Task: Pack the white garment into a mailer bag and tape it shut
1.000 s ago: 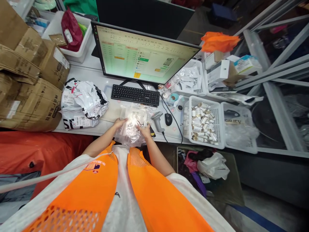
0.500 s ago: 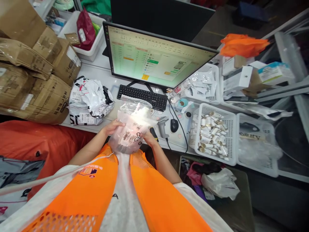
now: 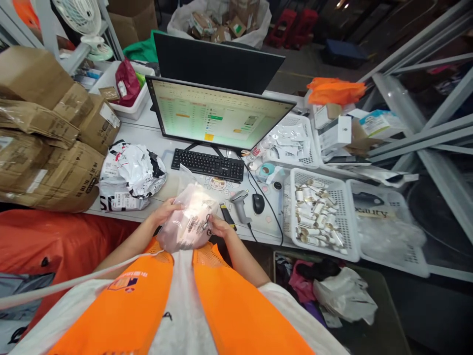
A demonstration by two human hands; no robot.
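I hold a clear plastic bag (image 3: 188, 219) with pale contents and a printed label in front of my chest, above the desk's near edge. My left hand (image 3: 165, 211) grips its left side, fingers curled round it. My right hand (image 3: 218, 227) grips its right lower edge, fingers closed on the plastic beside a small dark ring-shaped item. A barcode scanner (image 3: 240, 204) and a black mouse (image 3: 258, 203) lie just right of my right hand. The black keyboard (image 3: 209, 164) and a lit monitor (image 3: 216, 113) sit beyond the bag.
Crumpled white mailer bags (image 3: 129, 175) lie left of the keyboard, with stacked cardboard boxes (image 3: 48, 133) further left. A white basket of small rolls (image 3: 320, 209) and other white baskets (image 3: 391, 224) stand to the right. Bags and cloth fill a bin (image 3: 325, 286) below the desk.
The bag has been lifted off the desk and drawn toward my chest, both hands still gripping it. My head has tilted up, showing more of the room behind the monitor.
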